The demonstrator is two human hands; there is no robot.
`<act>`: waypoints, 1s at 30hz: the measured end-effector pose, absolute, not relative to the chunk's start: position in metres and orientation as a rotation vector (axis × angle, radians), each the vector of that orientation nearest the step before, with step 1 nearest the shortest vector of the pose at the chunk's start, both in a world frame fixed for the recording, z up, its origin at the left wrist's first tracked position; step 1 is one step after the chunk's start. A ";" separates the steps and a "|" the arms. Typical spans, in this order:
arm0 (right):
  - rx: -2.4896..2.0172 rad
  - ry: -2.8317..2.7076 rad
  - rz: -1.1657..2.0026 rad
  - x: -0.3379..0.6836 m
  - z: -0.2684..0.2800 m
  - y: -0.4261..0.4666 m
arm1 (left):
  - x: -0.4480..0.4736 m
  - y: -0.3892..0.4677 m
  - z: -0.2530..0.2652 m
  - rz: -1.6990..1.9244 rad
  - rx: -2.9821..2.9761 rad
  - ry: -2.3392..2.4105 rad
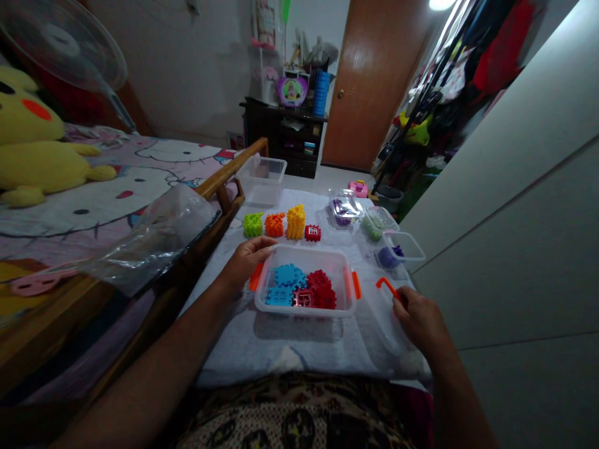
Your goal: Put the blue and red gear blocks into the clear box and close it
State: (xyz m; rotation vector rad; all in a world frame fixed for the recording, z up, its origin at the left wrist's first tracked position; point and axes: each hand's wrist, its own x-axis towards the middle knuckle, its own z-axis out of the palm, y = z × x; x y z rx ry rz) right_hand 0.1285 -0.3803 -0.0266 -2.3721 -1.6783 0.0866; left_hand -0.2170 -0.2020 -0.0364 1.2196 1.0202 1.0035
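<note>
A clear plastic box (pixel 344 268) with orange side clips stands in front of me. Inside it lie blue plastic building pieces (pixel 279 295) at the left and red building pieces (pixel 322 293) at the right. My left hand (pixel 248 259) grips the box at its far left corner, thumb and fingers closed on the rim. To the right of the box, my right hand (pixel 418 318) is closed around one end of a curved orange plastic handle (pixel 387 287). Beneath that hand lies a translucent lid (pixel 381 321), partly hidden by it.
Behind the box stand a green block cluster (pixel 253 224), an orange one (pixel 274 224), a yellow stack (pixel 295 222) and a red cube (pixel 312 233). Several small clear containers (pixel 346 209) line the right back. A large clear bin (pixel 264 181) is at the far left. A wooden bed rail (pixel 229 168) borders the left.
</note>
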 end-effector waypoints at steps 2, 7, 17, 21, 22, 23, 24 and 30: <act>-2.372 -1.646 0.138 0.129 -0.021 -0.386 | -0.216 -0.205 -0.034 1.016 1.220 1.041; -2.334 -1.582 0.088 0.130 0.000 -0.397 | -0.212 -0.215 -0.030 1.047 1.156 1.068; -1.808 -1.847 -0.242 0.080 0.046 -0.361 | -0.212 -0.216 -0.046 1.135 1.012 0.960; -1.628 -2.100 -0.172 0.041 0.047 -0.329 | -0.213 -0.213 -0.057 1.176 0.948 0.910; -1.609 -2.150 -0.166 0.033 0.045 -0.322 | -0.213 -0.213 -0.059 1.193 0.947 0.903; -1.601 -2.190 -0.162 0.027 0.042 -0.316 | -0.212 -0.213 -0.060 1.207 0.949 0.899; -1.599 -2.219 -0.157 0.022 0.039 -0.312 | -0.212 -0.213 -0.060 1.216 0.950 0.895; -1.559 -2.335 -0.099 0.009 0.027 -0.303 | -0.208 -0.217 -0.053 1.236 0.915 0.931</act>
